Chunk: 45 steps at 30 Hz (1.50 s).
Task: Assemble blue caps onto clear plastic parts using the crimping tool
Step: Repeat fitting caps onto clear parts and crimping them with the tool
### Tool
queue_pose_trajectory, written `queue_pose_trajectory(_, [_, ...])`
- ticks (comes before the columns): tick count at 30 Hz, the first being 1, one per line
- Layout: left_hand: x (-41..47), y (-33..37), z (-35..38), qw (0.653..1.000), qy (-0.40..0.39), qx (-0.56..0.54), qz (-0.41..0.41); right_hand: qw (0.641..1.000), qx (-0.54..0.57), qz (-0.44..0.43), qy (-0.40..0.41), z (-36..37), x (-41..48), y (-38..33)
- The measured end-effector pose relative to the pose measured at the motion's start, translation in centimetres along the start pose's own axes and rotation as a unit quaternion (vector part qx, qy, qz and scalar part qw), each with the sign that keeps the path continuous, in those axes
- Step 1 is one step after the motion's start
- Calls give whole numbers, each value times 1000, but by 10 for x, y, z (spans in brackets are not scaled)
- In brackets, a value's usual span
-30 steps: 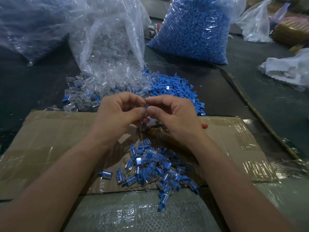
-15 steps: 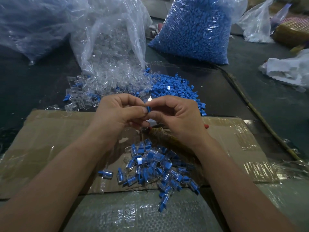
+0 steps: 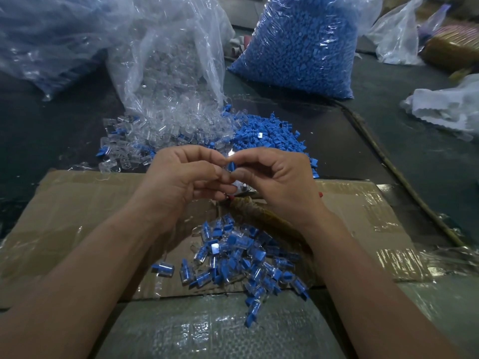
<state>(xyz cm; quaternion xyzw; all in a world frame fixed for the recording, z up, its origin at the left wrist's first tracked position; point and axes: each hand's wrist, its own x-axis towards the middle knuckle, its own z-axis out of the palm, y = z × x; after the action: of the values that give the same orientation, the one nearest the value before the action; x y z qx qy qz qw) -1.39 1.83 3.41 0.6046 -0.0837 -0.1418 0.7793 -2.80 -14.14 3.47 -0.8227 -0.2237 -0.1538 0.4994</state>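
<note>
My left hand (image 3: pixel 181 182) and my right hand (image 3: pixel 280 182) meet fingertip to fingertip above the cardboard (image 3: pixel 77 203). Between them they pinch one small blue cap (image 3: pixel 230 167) on a clear plastic part, mostly hidden by the fingers. Under my right hand lies the crimping tool (image 3: pixel 243 189), its metal head showing and its tape-wrapped handle running toward the lower right. A heap of assembled blue-and-clear pieces (image 3: pixel 238 257) lies on the cardboard below my hands. Loose blue caps (image 3: pixel 269 136) and loose clear parts (image 3: pixel 160 136) are piled just beyond my hands.
An open bag of clear parts (image 3: pixel 168 60) and a full bag of blue caps (image 3: pixel 303 45) stand at the back. More plastic bags lie at the far left (image 3: pixel 44 42) and at the far right (image 3: pixel 445 104). A thin cane (image 3: pixel 404 182) runs diagonally on the right.
Both hands stay together at the same spot. The blue cap between the fingertips shows a little more now than a second ago.
</note>
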Motion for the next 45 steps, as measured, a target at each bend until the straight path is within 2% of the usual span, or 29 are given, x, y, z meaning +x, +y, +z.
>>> queue_pose_trajectory(22, [1,-3,-1,1000,13,17,-11,999,-46,-9,-16,0,0,-1])
queue_pose_trajectory(24, [0,-3,0,1000,16,9,-12,998,-47,11,-30,-3,0,-2])
queue_pose_trajectory(26, [-1,-2,1,1000,26,-10,-12,995,-53,66,-46,-10,1,-2])
queue_pose_trajectory(30, [0,1,0,998,63,-30,-7,961,-153,190,-131,-30,5,7])
queue_pose_trajectory(34, [0,2,0,997,70,-19,1,917,-174,278,-228,-42,3,11])
queue_pose_trajectory(36, [0,1,-1,997,69,-15,3,894,-205,282,-282,-44,2,11])
queue_pose_trajectory(39, [0,1,-2,998,68,-15,4,880,-240,265,-312,-44,2,11])
queue_pose_trajectory(45, [0,0,-2,998,63,-24,4,886,-277,253,-275,-39,3,11])
